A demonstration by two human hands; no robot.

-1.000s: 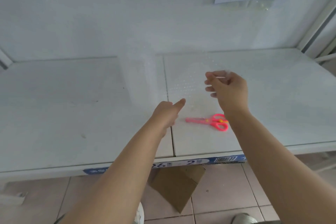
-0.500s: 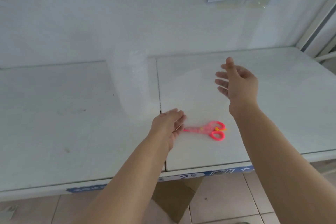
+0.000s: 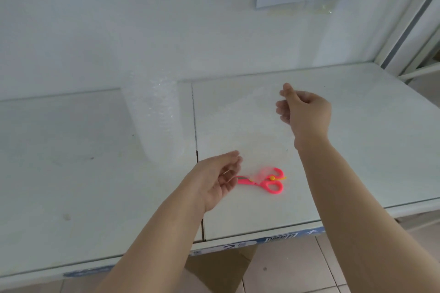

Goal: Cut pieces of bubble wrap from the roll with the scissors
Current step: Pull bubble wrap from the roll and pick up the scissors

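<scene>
The tall roll of clear bubble wrap (image 3: 152, 119) stands upright on the white two-panel table (image 3: 71, 173), just left of the seam between the panels and close to the back wall. From it a loose, almost see-through sheet of wrap (image 3: 250, 126) stretches off to the right. The right hand (image 3: 307, 112) is up in the air at the sheet's far end, fingers curled in and thumb pressed to the forefinger. It pinches the top corner of the film, faint as that edge is.

Lower down, the left hand (image 3: 219, 178) hovers near the front of the table, palm turned to the right. Its fingers are loosely curved and the thumb is apart from them, with nothing plainly in its grasp. Whether the film brushes those fingertips, I can't tell.

Just beyond it lie the small pink plastic scissors with a yellow pivot (image 3: 266, 182), flat on the right panel. Their blade tips are hidden behind the left fingers, and the upper handle loop is hazed by the hanging wrap.

A blue printed label strip (image 3: 281, 236) runs along the table's front edge, and a brown cardboard piece (image 3: 219, 266) lies on the tiled floor beneath.
</scene>
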